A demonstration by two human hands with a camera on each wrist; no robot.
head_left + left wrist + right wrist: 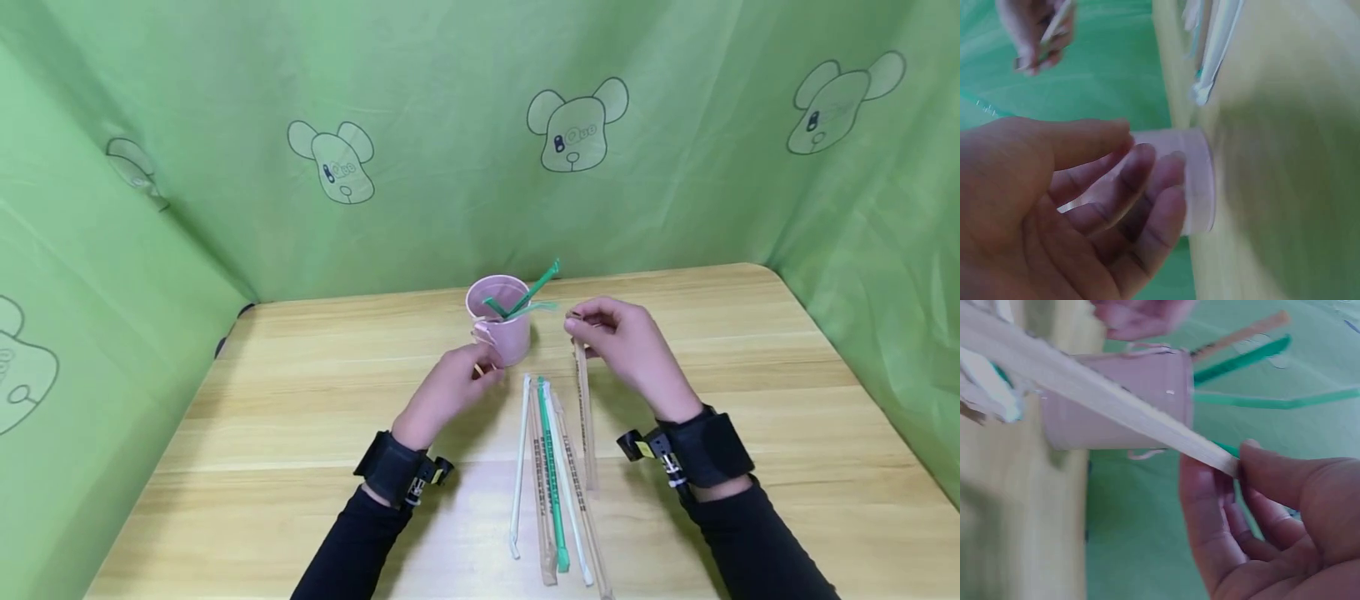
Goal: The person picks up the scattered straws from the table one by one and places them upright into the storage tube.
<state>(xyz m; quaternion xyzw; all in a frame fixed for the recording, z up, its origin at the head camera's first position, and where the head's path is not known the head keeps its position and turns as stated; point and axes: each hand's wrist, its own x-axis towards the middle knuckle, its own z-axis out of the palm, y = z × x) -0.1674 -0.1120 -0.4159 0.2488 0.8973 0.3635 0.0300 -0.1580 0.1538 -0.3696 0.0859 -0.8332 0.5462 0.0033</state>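
My right hand [618, 337] pinches the top end of a brown paper-wrapped straw [1104, 394] between thumb and fingers. The straw [583, 408] hangs down beside a row of wrapped straws. To the left, my left hand [453, 379] is beside the pink cup [512, 340], its fingers loosely bent [1160, 231] with nothing visible between them. Whether it touches the cup, I cannot tell. Standing upright, the cup [1072, 419] has small side handles and holds green straws [1244, 359] and a brown straw [1247, 334] that lean out over its rim.
Several wrapped straws, white [520, 467], brown [540, 500] and green [553, 492], lie side by side on the wooden table [300, 417] in front of the cup. Green cloth [450, 167] with bear-head prints encloses the table's back and sides.
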